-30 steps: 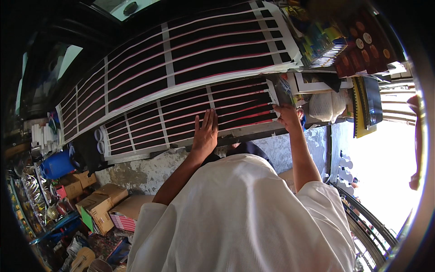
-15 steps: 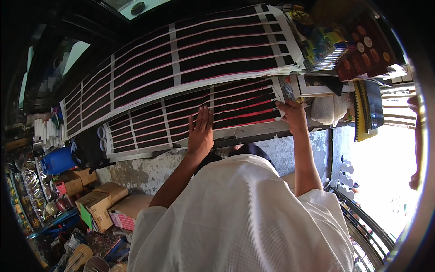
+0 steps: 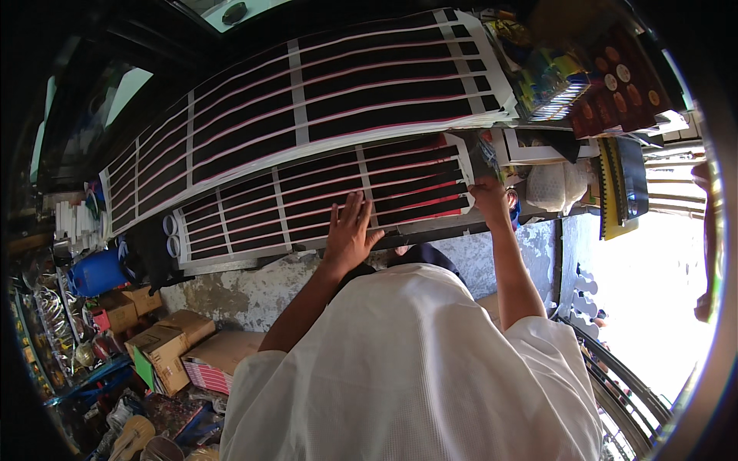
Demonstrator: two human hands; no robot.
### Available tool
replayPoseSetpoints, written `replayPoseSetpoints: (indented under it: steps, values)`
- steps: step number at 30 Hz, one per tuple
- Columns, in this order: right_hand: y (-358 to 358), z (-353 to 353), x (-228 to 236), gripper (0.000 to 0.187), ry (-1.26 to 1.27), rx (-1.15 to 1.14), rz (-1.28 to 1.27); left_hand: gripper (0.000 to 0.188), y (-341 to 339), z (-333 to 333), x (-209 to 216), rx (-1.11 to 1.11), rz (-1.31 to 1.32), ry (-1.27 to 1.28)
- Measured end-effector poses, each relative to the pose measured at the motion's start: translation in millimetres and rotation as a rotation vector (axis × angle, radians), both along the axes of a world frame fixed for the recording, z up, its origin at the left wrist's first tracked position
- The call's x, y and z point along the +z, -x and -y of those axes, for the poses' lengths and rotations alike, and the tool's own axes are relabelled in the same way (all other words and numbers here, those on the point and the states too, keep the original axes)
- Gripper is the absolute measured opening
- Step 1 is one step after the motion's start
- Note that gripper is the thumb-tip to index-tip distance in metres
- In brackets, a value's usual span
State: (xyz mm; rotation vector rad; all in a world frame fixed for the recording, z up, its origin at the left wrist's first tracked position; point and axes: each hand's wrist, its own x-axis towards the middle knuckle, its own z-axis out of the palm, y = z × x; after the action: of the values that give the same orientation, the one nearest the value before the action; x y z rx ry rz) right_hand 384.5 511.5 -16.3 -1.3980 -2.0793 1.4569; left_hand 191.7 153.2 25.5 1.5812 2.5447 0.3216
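Observation:
A long printed sheet [image 3: 319, 190], with black strips parted by white and red lines, lies on the narrow bench in front of me. My left hand [image 3: 352, 230] rests on its near edge, fingers spread and thumb out. At the sheet's right end, my right hand [image 3: 490, 200] pinches the white edge between thumb and fingers. Red shows on the strips near that end, and the edge there bends up a little. Beyond it lies a larger stack of similar printed sheets [image 3: 246, 100], overlapping the far side of the near sheet.
Right of the sheets are a bubble-wrapped bundle [image 3: 547, 187], a yellow spiral-bound book [image 3: 610, 188] and dark red boxes [image 3: 623, 84]. White rolls [image 3: 175, 236] lie at the left end. Cardboard boxes [image 3: 165, 349] and a blue container [image 3: 98, 271] stand at lower left.
My right hand has drawn the sheet's right end slightly left and toward me. The left hand has slid a little right and nearer, its fingers spreading wider.

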Motion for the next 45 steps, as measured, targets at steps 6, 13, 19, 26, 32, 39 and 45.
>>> replayPoseSetpoints:
  steps: [6, 13, 19, 26, 32, 39, 45]
  values:
    - [30, -16, -24, 0.032, -0.147, -0.036, -0.016, 0.055, 95, -49, -13, 0.184, 0.069, -0.149]
    - [58, -2, -15, 0.029, -0.240, -0.146, 0.105, 0.055, 157, -120, -4, 0.331, 0.283, 0.257]
    - [52, 5, -7, 0.029, -0.158, -0.190, 0.055, 0.050, 154, -130, 2, 0.317, 0.264, 0.245]
    - [43, 7, -1, 0.030, -0.101, -0.213, 0.036, 0.049, 158, -124, -3, 0.300, 0.233, 0.218]
    - [41, 8, -12, 0.027, -0.173, -0.242, -0.005, 0.035, 169, -105, -33, 0.208, 0.347, 0.029]
    - [41, 5, -10, 0.027, -0.089, -0.237, 0.011, 0.030, 156, -98, -39, 0.202, 0.317, -0.065]
    - [40, 5, -15, 0.028, -0.030, -0.265, -0.016, 0.033, 161, -100, -41, 0.203, 0.273, -0.003]
